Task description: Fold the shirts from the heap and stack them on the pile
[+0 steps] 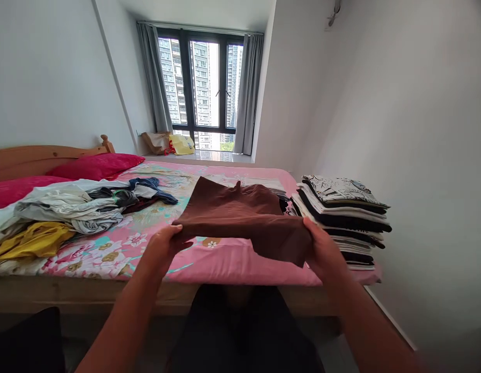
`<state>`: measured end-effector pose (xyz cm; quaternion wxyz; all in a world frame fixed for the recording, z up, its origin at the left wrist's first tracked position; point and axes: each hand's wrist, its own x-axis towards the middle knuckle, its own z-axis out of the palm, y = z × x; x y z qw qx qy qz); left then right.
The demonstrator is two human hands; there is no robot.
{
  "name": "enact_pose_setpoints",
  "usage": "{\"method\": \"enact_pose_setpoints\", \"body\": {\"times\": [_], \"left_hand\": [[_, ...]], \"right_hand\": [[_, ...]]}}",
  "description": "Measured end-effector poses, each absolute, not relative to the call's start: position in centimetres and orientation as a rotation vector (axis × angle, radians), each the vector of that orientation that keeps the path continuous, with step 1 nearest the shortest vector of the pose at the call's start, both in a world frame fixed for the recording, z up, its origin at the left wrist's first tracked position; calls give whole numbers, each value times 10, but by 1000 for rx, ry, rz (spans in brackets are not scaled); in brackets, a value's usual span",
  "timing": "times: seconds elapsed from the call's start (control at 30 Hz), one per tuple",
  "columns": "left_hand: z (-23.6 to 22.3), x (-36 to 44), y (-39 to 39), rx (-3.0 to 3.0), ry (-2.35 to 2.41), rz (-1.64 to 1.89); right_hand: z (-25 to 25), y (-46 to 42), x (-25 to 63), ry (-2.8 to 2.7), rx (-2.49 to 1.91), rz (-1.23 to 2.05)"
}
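A dark brown cloth garment (240, 217), perhaps a T-shirt, hangs partly folded between my hands above the pink floral bedsheet (220, 261). My left hand (162, 248) grips its left edge, and my right hand (321, 248) grips the opposite edge. The fabric's far part drapes onto the bed, and its lower right corner hangs below the fold. A tall stack of folded clothes (341, 220) stands just beyond my right hand, at the bed's right side.
Crumpled clothes (69, 212), including a yellow garment (32, 241), lie heaped at the left. Red pillows (96, 167) rest against a wooden headboard (42, 160). Bags (170, 144) sit on the windowsill. A wall runs close along the right.
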<state>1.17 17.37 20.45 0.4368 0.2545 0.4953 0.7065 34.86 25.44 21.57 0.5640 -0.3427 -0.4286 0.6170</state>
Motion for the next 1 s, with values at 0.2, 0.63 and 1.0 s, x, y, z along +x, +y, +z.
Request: {"method": "enact_pose_setpoints", "body": {"times": [0.2, 0.63, 1.0], "left_hand": [[27, 9, 160, 317, 1471, 1330], [-38, 7, 141, 321, 1568, 1223], [-71, 7, 160, 305, 1547, 1259]], "right_hand": [[39, 229, 348, -803, -1273, 1931], [-13, 280, 385, -1451, -1754, 1145], [2, 363, 381, -1608, -1907, 1016]]}}
